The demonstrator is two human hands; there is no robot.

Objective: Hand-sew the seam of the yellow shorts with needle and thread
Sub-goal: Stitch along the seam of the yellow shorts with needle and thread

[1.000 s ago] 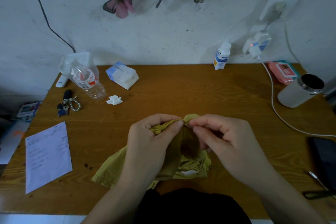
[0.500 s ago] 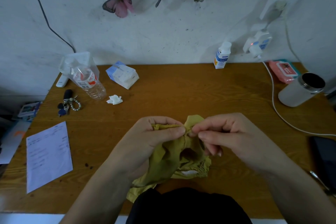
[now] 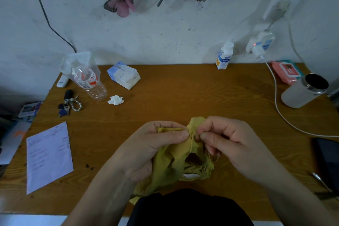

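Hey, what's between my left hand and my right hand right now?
A bunched fold of the yellow shorts, with its seam ridge, fills the gap between the left hand and the right hand. Both pinch it. The head view shows this; no needle is discernible.

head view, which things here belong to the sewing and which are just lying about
In the job: yellow shorts, left hand and right hand holding them.
Lying about: water bottle, keys, sheet of paper, crumpled tissue, tumbler, charging cable.

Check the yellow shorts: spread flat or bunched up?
Bunched up: the yellow shorts hang crumpled from the left hand, the right hand pinching at their seam.
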